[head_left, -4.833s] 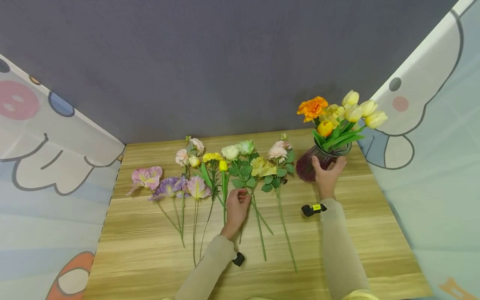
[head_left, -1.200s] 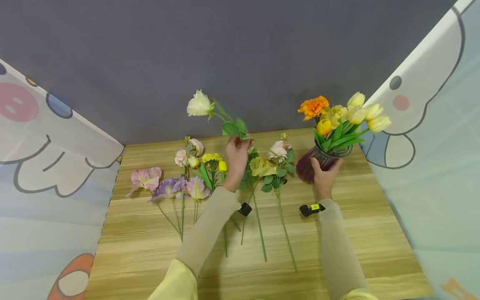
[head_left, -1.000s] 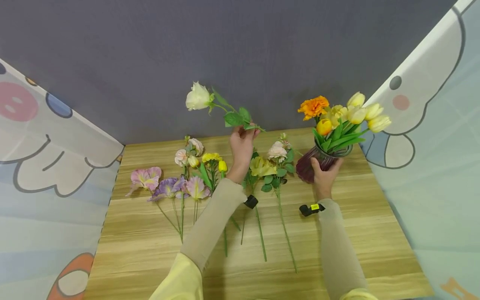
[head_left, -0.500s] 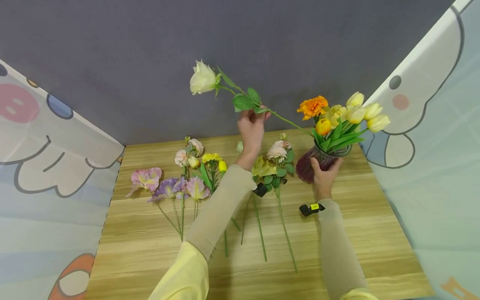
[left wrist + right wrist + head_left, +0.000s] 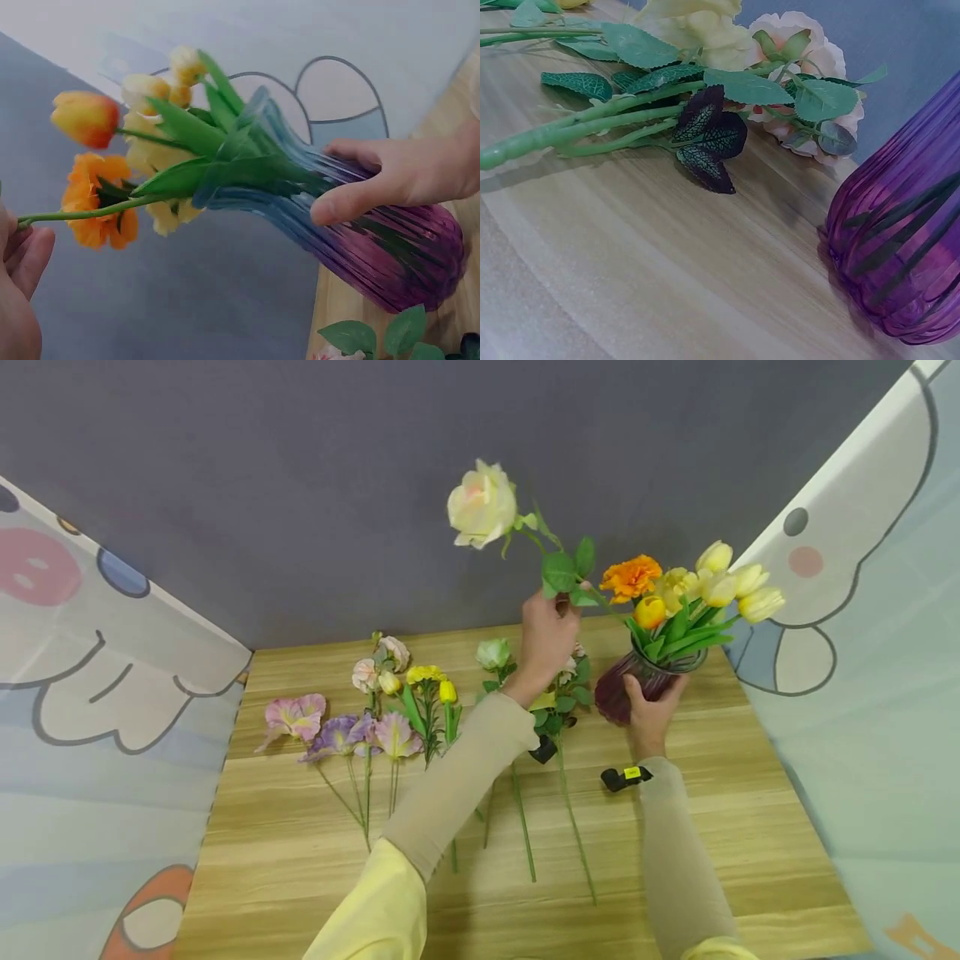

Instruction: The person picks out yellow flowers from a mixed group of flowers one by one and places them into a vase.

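Note:
In the head view my left hand pinches the green stem of a white rose, whose bloom points up and to the left. The stem's lower end reaches into the mouth of a ribbed purple-blue glass vase. Around the neck of that vase, which leans on the table, my right hand keeps its grip. Yellow tulips, an orange flower and an orange-yellow tulip stand in it. Stems show through the vase's glass in the right wrist view, where the right hand is out of sight.
Several flowers lie on the wooden table: purple and pink irises, a yellow tulip, a pale green rose and pink roses left of the vase. A grey wall stands behind.
The white rose was lifted off the table by my left hand and carried up and right. Its stem end has gone into the vase's mouth. My right hand has stayed on the vase.

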`<state>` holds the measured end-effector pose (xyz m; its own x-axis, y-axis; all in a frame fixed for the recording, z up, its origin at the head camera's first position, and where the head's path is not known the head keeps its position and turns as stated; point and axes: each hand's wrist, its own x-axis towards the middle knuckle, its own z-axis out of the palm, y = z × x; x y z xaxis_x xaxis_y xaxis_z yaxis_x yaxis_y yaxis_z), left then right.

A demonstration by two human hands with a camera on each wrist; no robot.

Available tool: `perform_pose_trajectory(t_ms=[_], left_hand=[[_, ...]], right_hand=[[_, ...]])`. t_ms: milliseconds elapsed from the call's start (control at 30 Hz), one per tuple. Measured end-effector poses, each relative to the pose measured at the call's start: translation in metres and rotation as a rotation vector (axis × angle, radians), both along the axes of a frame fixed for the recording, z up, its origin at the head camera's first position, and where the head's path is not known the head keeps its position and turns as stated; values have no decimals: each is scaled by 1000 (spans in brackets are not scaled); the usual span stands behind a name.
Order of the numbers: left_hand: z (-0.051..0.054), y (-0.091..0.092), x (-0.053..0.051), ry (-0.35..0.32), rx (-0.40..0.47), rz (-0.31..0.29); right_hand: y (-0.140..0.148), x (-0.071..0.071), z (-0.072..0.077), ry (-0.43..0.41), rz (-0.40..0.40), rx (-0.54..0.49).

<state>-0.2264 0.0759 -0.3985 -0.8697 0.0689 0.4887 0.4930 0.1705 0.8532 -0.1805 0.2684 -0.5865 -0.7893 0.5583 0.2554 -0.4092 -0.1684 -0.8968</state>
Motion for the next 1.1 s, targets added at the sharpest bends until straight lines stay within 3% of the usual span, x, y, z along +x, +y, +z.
perform_pose_trajectory(t_ms=[100, 267, 400, 533, 700, 900, 1000, 1100], left_hand=[[4, 10, 2, -1, -73, -45], [3, 21, 1, -15, -230, -55], [-5, 28, 3, -19, -358, -89], [-16, 36, 6, -22, -389, -100], [-25, 38, 8, -98, -317, -126], [-26, 24, 9, -379, -262, -234], [-25, 14, 6, -389, -146, -245], [-23, 6, 1, -317, 15, -246]], right_hand=[[1, 0, 1, 3, -27, 33], [-1, 3, 6, -5, -30, 54], [-6, 10, 19, 7, -25, 74], [-7, 10, 20, 1, -20, 67], [1, 2, 3, -12, -26, 50], [3, 1, -2, 3, -33, 50], [2, 2, 0, -10, -31, 47], [1, 3, 1, -29, -30, 42]])
